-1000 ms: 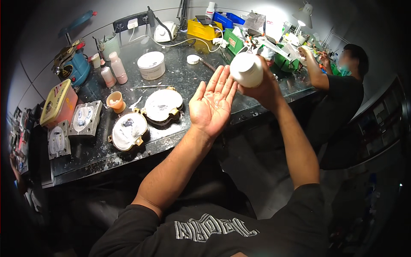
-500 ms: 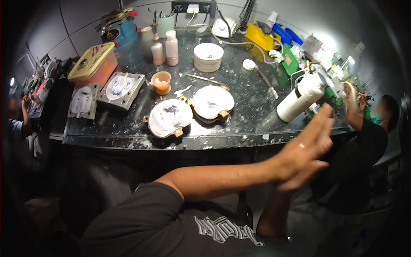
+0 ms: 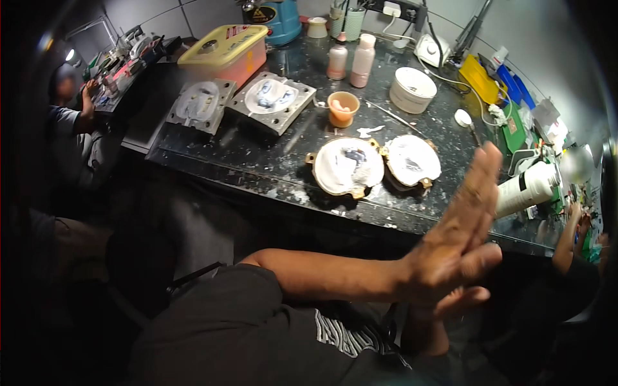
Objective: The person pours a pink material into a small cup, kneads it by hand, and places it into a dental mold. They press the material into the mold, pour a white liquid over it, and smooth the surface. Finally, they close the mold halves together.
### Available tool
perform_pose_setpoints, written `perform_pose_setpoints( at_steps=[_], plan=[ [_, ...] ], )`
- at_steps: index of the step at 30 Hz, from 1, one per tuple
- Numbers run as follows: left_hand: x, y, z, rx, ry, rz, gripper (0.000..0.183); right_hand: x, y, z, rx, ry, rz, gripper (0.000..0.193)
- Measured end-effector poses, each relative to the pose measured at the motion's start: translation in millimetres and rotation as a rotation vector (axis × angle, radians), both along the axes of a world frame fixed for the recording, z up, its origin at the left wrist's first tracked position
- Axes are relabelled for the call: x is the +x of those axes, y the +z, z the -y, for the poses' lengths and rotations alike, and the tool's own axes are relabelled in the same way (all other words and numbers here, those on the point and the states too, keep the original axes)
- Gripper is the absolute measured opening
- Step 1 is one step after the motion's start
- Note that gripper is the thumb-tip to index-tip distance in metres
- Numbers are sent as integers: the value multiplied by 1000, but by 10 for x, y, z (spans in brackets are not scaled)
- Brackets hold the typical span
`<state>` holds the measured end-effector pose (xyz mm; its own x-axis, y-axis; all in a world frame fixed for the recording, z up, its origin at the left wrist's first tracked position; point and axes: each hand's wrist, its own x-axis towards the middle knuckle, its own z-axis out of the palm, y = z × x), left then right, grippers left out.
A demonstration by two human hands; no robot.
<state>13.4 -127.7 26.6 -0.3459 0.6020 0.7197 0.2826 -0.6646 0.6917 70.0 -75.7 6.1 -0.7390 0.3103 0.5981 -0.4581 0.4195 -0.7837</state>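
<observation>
My left hand (image 3: 454,235) is flat, fingers straight, and looks pressed against my right hand (image 3: 462,302), too hidden to tell its shape. The white bottle (image 3: 529,190) stands on the table (image 3: 257,161) near my fingertips: probably stiff and slippery, best held round its middle.

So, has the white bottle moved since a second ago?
Yes, downward: the white bottle, held above the black table a second ago, now stands on it.
</observation>
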Motion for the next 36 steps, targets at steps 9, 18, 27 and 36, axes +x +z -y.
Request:
perform_pose_setpoints(
  at_steps=[9,18,27,36],
  plan=[
    [-258,-175,1085,-192,-198,-65,83,-1839,779,-761,582,22,320,27],
    [-788,-87,1680,-141,332,155,43,-2440,728,-442,773,119,818,43],
    [-2020,277,1118,-448,989,-425,56,-2511,780,-432,897,99,854,33],
    [-2408,175,790,-905,831,-490,45,-2502,711,-423,817,52,792,36]
  ],
)
